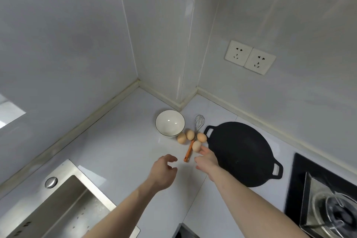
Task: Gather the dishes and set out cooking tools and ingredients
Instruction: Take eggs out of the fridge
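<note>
On white counter, right hand fingertips touching nearest egg, grip unclear, left hand loosely curled, empty, whisk handle partly hidden by eggs, black pan alongside, sink cut off

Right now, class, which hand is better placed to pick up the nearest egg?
Right hand: its fingers already touch the nearest tan egg. The left hand hovers open, farther away.

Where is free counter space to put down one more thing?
Free: the counter between the sink and the bowl. Crowded: the eggs and whisk between bowl and black pan.
</note>
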